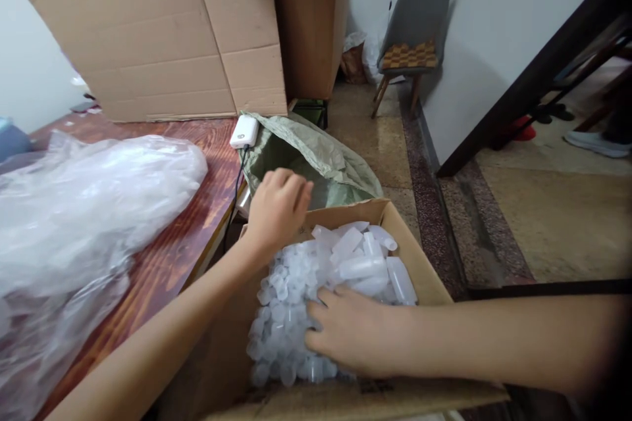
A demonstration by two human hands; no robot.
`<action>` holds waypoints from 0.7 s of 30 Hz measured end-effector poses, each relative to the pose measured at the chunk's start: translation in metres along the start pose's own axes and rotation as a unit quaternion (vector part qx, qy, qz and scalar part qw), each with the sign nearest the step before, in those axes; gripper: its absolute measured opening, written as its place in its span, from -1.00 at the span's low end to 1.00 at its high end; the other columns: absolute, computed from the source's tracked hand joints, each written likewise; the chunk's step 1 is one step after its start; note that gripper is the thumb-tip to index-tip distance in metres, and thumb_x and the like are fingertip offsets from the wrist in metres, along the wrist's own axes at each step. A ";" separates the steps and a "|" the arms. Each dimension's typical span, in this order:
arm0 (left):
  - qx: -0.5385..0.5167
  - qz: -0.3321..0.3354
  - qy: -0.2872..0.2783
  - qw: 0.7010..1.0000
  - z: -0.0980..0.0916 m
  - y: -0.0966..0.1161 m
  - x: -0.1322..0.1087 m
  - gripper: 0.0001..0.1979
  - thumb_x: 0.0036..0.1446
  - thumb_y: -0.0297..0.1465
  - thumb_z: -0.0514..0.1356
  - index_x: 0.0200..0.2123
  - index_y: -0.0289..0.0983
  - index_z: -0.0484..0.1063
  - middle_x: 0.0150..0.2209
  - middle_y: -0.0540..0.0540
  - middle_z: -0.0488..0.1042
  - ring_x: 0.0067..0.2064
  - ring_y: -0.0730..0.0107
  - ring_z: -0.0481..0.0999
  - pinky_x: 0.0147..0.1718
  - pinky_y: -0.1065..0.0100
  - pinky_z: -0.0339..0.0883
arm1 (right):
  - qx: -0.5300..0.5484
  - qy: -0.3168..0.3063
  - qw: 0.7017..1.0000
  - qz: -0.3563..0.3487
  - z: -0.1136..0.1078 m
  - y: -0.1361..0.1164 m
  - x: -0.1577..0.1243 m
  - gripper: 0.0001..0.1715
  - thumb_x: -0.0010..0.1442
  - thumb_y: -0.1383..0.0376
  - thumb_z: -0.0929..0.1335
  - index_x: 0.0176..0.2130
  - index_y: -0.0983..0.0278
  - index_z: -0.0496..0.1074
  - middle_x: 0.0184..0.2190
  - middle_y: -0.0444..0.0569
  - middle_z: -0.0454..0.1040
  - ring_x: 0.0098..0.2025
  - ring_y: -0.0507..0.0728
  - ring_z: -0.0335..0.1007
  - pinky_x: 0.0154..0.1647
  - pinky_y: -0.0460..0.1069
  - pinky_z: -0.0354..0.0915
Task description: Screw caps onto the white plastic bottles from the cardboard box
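Two bare hands are inside an open cardboard box point(419, 263) that stands just beside the wooden surface point(162, 263). The box is full of small translucent plastic bottles point(355, 256) and caps. The left hand point(277, 207) is at the far left corner of the box, its fingers point(301, 194) curled together over the bottles; I cannot tell if they clamp one. The right hand point(353, 332) lies flat on the pile near the front of the box, fingers a little apart and pressing on the bottles. Left of the box, a big clear plastic bag point(83, 210) lies on the surface. Behind the box are a green woven sack point(316, 151) and a white power bank point(244, 131).
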State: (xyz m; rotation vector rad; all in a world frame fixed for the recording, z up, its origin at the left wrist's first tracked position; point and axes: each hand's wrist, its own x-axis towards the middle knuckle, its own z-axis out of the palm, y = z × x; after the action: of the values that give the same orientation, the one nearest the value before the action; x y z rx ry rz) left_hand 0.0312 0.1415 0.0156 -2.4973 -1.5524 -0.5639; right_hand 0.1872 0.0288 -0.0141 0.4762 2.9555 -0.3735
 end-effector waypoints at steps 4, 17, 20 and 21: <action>-0.040 0.140 -0.145 0.979 0.006 0.028 -0.041 -0.79 0.31 -0.38 0.04 -0.17 -0.29 0.45 -0.17 -0.16 0.49 -0.13 0.20 0.43 -0.12 0.24 0.30 | 0.005 -0.021 0.998 0.062 0.002 -0.010 -0.001 -0.76 0.09 0.32 0.43 -0.18 0.29 0.51 -0.23 0.19 0.55 -0.24 0.36 0.47 -0.43 0.11 0.37; -0.061 0.121 -0.249 0.959 0.019 0.035 -0.060 -0.88 0.27 -0.46 0.07 -0.16 -0.31 0.37 -0.21 -0.19 0.45 -0.15 0.12 0.48 -0.16 0.14 0.37 | 0.296 0.064 0.933 0.195 -0.018 -0.001 -0.025 -0.85 0.24 0.40 0.27 -0.19 0.32 0.42 -0.34 0.02 0.57 -0.35 0.13 0.52 -0.43 -0.06 0.37; -0.084 0.085 -0.230 0.966 0.001 0.028 -0.066 -0.83 0.32 -0.42 0.03 -0.09 -0.31 0.35 -0.20 -0.18 0.45 -0.15 0.17 0.48 -0.17 0.20 0.38 | 0.487 0.119 0.827 0.255 -0.035 -0.001 -0.036 -0.78 0.34 0.33 0.16 -0.10 0.30 0.33 -0.28 0.00 0.58 -0.43 0.02 0.50 -0.57 -0.16 0.30; -0.109 0.069 -0.218 0.968 -0.006 0.026 -0.069 -0.80 0.33 -0.40 0.01 -0.05 -0.31 0.34 -0.17 -0.18 0.46 -0.13 0.20 0.48 -0.16 0.22 0.38 | 0.586 0.145 0.744 0.286 -0.039 -0.001 -0.039 -0.78 0.33 0.32 0.17 -0.11 0.29 0.33 -0.26 0.02 0.58 -0.43 0.00 0.50 -0.59 -0.17 0.29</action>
State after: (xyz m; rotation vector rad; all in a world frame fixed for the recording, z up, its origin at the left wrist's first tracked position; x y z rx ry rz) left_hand 0.0254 0.0709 -0.0035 -3.0264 -1.4940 -0.1757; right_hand 0.2202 0.0271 0.0300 1.5747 2.1616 -2.1765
